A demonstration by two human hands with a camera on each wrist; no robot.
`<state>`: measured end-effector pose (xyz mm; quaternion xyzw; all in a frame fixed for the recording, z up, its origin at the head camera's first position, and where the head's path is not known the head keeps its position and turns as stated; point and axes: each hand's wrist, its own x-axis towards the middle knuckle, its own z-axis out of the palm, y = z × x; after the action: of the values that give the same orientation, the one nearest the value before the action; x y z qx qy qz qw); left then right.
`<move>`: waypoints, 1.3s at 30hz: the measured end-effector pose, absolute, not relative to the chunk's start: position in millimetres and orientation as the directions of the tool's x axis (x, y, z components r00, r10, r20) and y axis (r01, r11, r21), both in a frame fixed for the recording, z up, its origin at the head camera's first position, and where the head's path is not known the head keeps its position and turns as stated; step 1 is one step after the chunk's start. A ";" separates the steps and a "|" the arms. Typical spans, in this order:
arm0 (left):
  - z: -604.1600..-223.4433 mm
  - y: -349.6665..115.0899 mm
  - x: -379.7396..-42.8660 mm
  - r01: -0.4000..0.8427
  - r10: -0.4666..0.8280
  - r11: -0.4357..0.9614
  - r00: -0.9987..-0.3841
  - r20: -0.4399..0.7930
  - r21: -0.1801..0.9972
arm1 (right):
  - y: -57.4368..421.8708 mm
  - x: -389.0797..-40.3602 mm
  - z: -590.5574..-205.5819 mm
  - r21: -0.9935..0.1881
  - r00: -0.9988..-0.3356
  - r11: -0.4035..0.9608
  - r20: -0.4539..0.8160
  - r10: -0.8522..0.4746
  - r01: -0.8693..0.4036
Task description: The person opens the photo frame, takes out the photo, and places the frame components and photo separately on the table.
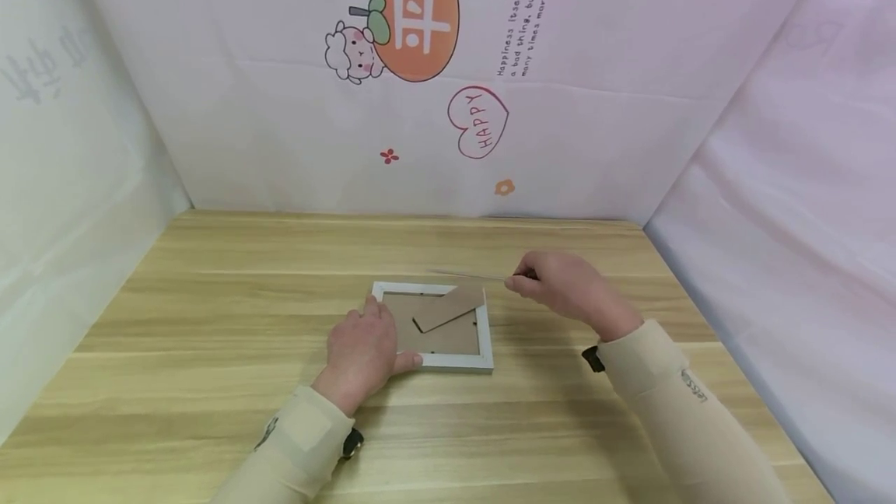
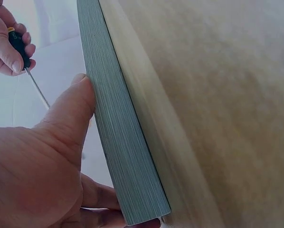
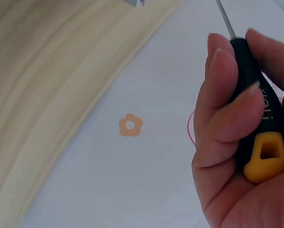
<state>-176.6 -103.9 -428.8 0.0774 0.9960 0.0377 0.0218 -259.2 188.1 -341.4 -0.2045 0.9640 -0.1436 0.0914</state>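
Observation:
A white picture frame (image 1: 455, 362) lies back side up on the table, showing its brown backing board (image 1: 448, 339) and a slanted stand leg (image 1: 451, 307). Small dark tabs sit along the board's edges. My left hand (image 1: 362, 344) holds the frame at its near left corner, thumb on the near side and fingers along the left side. To the right, my right hand (image 1: 563, 286) grips a screwdriver (image 3: 270, 121) by its dark green and yellow handle. The thin metal shaft (image 1: 465, 274) points left, beyond the frame's far edge; its tip is hard to make out.
The wood-grain table (image 1: 210, 348) is bounded by white cloth at the back (image 1: 294, 146) and both sides. Printed on the back cloth are an orange fruit (image 1: 437, 45), a heart (image 1: 479, 123) and small flowers.

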 end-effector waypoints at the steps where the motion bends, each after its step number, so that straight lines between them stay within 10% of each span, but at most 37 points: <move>1: -428.6 -103.5 -176.1 0.152 0.156 0.985 -0.987 -0.039 0.077 | 187.9 -257.9 -342.9 -0.326 -0.905 0.879 -0.127 -0.405 -0.348; 39: -419.7 -79.9 -166.7 -0.076 -0.074 0.997 -0.993 -0.096 0.023 | 186.0 -241.8 -369.4 -0.367 -0.923 0.866 -0.049 -0.381 -0.338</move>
<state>-166.7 -79.9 -419.7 -0.0375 0.9981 0.0135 0.0478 -241.8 186.0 -369.4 -0.1866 0.9642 -0.1789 0.0599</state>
